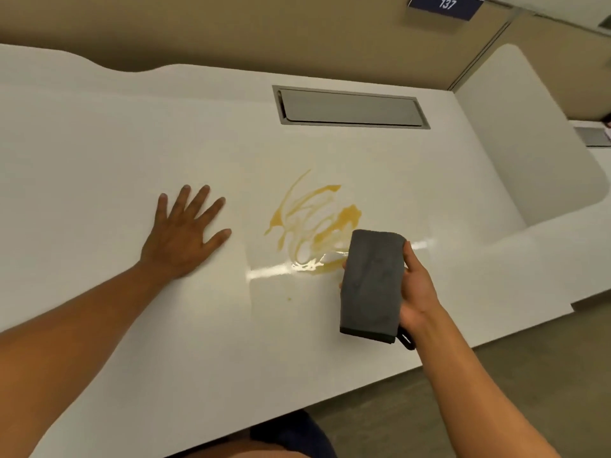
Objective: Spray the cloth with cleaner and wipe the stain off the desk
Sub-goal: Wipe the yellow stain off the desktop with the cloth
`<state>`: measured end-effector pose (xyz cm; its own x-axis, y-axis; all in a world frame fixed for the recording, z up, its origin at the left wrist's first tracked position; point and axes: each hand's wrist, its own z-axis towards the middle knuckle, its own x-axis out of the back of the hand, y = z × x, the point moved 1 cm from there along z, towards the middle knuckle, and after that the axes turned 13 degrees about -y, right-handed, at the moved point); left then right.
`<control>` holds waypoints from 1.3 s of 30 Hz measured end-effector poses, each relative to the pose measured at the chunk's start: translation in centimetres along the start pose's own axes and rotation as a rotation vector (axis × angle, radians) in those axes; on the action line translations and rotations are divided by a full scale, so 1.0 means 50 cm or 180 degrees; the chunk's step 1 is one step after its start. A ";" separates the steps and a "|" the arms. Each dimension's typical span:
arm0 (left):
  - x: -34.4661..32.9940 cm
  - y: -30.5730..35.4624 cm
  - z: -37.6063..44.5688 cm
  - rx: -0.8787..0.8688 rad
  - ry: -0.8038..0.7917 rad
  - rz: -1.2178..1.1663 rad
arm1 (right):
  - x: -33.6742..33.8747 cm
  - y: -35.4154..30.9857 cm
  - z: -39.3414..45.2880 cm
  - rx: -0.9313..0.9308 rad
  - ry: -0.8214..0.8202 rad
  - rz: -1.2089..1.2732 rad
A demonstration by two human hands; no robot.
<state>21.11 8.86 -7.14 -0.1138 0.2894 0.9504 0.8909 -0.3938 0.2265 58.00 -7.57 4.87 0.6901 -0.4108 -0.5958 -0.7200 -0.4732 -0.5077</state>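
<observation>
right now the folded grey cloth [372, 285] is being gripped in the right hand [417, 285], thumb along one edge and fingers wrapped behind, and it is being held just at the near right edge of the orange stain [314, 223]. whether the cloth is touching the white desk [132, 160] cannot be told from this angle. the left hand [185, 229] is being laid open and flat on the desk, fingers spread, gripping nothing, well to the left of the stain. no spray bottle is being shown anywhere, so whether the cloth is being used damp cannot be judged. the stain is being seen as wet and streaky, with glossy patches; if a dry or lightly pressed cloth is being dragged through it, the mess is likely being smeared wider rather than lifted. the dangling loop [406, 338] is also being risked in the wet patch.
</observation>
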 end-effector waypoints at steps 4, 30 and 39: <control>-0.005 -0.004 0.002 -0.0011 0.0172 0.0123 | 0.036 -0.073 0.024 0.0354 0.0420 -0.0502; 0.010 0.006 0.000 0.0086 -0.0010 0.0136 | 0.047 0.234 0.068 0.1208 0.1245 -0.7007; 0.011 0.004 0.002 0.0087 -0.0055 0.0176 | -0.047 0.140 0.258 0.1308 0.1503 -0.6559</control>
<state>21.26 9.04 -6.60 -0.0568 0.2830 0.9574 0.9073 -0.3855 0.1678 50.40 0.13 -5.34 0.2220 0.1870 0.9569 0.9508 -0.2590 -0.1699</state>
